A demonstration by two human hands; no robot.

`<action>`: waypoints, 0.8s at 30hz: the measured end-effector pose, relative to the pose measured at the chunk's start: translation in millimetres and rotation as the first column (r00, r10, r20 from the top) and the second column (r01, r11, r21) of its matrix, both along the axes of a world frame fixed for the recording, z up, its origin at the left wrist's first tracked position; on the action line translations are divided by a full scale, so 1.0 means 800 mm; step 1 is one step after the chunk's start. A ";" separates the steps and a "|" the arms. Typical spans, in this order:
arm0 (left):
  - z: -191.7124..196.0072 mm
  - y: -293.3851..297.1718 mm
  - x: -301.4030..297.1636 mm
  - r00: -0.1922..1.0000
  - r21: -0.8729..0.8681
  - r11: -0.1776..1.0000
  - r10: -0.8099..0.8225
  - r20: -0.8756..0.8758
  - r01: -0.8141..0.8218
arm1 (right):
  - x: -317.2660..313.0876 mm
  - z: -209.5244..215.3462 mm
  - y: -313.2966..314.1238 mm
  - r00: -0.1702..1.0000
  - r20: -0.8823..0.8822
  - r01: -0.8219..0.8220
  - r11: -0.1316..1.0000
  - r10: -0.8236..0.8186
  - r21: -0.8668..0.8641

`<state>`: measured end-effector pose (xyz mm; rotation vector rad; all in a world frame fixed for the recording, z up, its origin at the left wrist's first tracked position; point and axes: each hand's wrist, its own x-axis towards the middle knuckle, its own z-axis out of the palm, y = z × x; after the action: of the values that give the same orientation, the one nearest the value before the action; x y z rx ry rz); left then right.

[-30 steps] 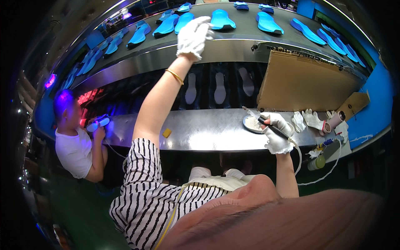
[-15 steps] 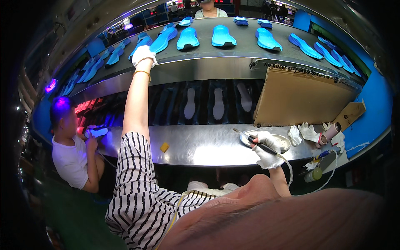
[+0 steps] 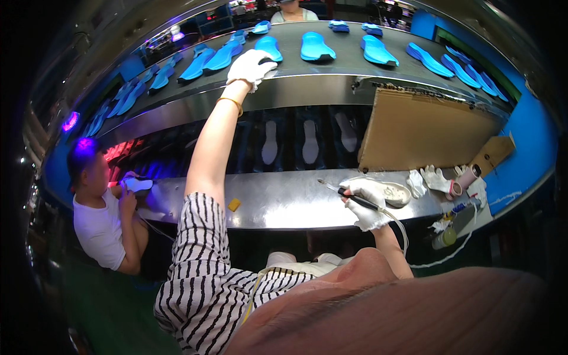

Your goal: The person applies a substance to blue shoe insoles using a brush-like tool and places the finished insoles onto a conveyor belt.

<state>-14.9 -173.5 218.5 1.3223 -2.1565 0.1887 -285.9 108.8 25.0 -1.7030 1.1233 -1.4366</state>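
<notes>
Leftmost, a co-worker [image 3: 100, 228] holds a pale sole [image 3: 138, 185] by the bench [image 3: 290, 204]. Two blue soles [image 3: 222, 57] lie side by side on the belt [image 3: 349, 66], above a yellow block [image 3: 234, 205] on the bench. The gloved left hand [image 3: 251, 68] is at the near end of the next blue sole [image 3: 270, 47]; I cannot tell whether its bent fingers grip or only hover. The step seems to be reaching for or placing that sole, and the next move calls for care with its neighbours and the belt's raised edge. The right hand [image 3: 365, 214] holds a corded pen-shaped tool [image 3: 360, 201] in a narrow grip, close beside a dish [image 3: 407, 200]. Farther right, a cardboard sheet [image 3: 429, 130], spare gloves [image 3: 436, 180] and a pinkish roll [image 3: 466, 179] crowd the space.
</notes>
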 end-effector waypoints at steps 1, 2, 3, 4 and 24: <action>-0.006 0.009 -0.001 0.994 -0.059 0.998 -0.033 -0.103 0.028 | 0.003 0.006 0.003 1.000 0.007 -0.009 1.000 0.009 0.001; -0.014 0.019 0.000 0.992 -0.150 0.988 -0.051 -0.119 0.033 | 0.003 0.008 0.006 1.000 0.014 -0.019 1.000 0.019 0.002; -0.018 0.037 0.001 0.989 -0.202 0.979 -0.068 -0.134 0.040 | 0.003 0.008 0.008 0.999 0.029 -0.016 1.000 0.016 0.010; -0.016 0.055 0.000 0.990 -0.354 0.930 -0.129 -0.057 0.101 | -0.003 0.007 0.011 0.999 0.042 0.000 1.000 -0.001 0.017; -0.194 0.289 0.023 -0.325 -0.283 0.159 0.433 -0.841 0.946 | -0.004 -0.017 0.010 0.986 -0.145 0.082 0.997 -0.081 0.001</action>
<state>3.1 57.4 63.0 0.0207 -0.7057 -2.1138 -289.4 116.6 11.6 -1.7993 1.2876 -1.3732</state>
